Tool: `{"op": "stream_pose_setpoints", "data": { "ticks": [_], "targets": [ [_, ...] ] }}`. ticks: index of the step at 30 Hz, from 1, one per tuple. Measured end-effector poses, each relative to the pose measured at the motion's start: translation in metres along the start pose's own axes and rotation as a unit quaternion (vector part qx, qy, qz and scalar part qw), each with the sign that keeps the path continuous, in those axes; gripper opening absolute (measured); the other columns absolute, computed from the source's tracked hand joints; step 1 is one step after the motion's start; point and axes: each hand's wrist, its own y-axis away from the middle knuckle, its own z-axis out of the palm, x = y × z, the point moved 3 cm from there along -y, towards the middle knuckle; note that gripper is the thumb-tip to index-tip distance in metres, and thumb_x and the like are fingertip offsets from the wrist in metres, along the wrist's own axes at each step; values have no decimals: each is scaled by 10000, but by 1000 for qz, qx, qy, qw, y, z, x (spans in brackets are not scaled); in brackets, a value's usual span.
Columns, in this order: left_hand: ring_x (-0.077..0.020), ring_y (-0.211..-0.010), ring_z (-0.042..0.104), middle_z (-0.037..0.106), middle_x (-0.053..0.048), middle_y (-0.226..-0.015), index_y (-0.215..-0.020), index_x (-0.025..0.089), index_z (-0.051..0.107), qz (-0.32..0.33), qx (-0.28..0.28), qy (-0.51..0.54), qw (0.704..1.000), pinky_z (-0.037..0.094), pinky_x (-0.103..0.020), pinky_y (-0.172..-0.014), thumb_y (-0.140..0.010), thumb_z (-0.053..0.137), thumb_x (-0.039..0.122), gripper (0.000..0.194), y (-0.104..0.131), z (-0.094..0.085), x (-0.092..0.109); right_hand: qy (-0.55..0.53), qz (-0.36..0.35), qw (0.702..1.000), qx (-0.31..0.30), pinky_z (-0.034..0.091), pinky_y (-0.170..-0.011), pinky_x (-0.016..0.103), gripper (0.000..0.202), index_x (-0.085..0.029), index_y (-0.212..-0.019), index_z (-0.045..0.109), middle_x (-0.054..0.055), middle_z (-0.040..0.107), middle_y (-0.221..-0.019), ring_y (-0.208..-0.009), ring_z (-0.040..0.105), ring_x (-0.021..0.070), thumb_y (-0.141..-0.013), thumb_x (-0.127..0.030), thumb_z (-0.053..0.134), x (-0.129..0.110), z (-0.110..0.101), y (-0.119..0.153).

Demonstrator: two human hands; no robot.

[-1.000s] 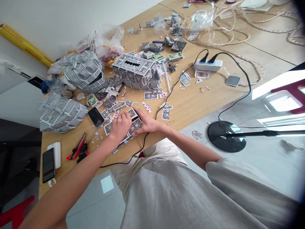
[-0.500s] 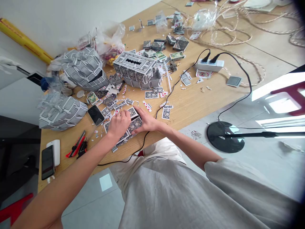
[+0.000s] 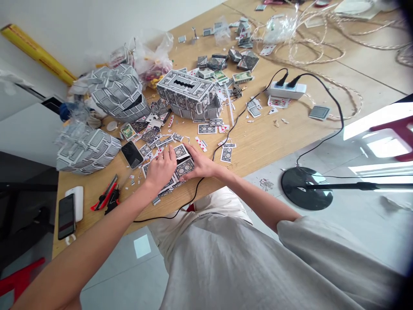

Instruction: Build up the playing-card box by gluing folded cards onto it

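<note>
A low box of patterned playing cards (image 3: 185,168) lies at the near table edge, with a dark gap along its upper side. My right hand (image 3: 204,164) grips its right end, thumb on the near side and fingers at the far side. Bent over the left part of the box, my left hand (image 3: 161,169) has its fingers together and pressed on the cards; its fingertips are partly hidden. Cut card strips (image 3: 164,142) lie just beyond the left hand. Farther back stands a finished-looking card box (image 3: 187,86) with a wavy slot in its top.
Two woven card baskets (image 3: 118,94) stand at the left. Near them lie a dark phone (image 3: 132,155), a red utility knife (image 3: 106,193) and another phone (image 3: 66,216). A black cable (image 3: 214,150) crosses the table from a power strip (image 3: 286,89). Coiled rope (image 3: 318,51) lies at the back right.
The whole view has shifted slightly. Both hands stay on the card box, and the left fingers have moved only a little.
</note>
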Motion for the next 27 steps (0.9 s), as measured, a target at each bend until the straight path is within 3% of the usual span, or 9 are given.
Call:
{"op": "stream_pose_setpoints", "data": {
  "ticks": [4,11,19,23,27],
  "targets": [
    [-310,-939,766,743,-288,-1124,-1510,-23,522,-7,5,-15,1000,579,-339,-719,-1047,265,98,543,-1,-4,0,5,2,1000,-4,267,-1322,590,1550,-94,-1709,211,288,385,-1648,-1564,359,487,-537,-794,946,0,0,0],
    [-317,-1005,755,717,-265,-1147,-1571,-18,460,-19,-38,-4,999,584,-336,-729,-1070,206,106,575,1,-12,-4,16,-4,1000,-2,274,-1310,595,1534,-84,-1712,185,296,392,-1634,-1548,376,475,-566,-762,947,-2,2,-1],
    [-332,-1031,751,710,-261,-1143,-1611,14,426,-51,-24,16,998,599,-356,-762,-1069,209,120,593,6,-27,-24,28,12,1000,-7,245,-1325,584,1548,-68,-1722,134,313,308,-1686,-1585,327,460,-585,-726,953,-1,3,0],
    [-339,-1049,760,719,-253,-1239,-1623,48,423,-98,3,43,994,605,-382,-811,-1078,272,162,576,13,-27,-40,28,15,999,-11,253,-1320,584,1556,-53,-1722,117,325,295,-1687,-1586,320,463,-592,-712,959,0,5,0],
    [-363,-1126,745,701,-234,-1360,-1637,85,401,-120,24,102,987,610,-423,-891,-1043,462,263,623,21,-17,-47,21,13,1000,-9,239,-1325,588,1549,-104,-1737,96,296,283,-1704,-1598,302,455,-601,-707,962,0,5,1]
  ]
}}
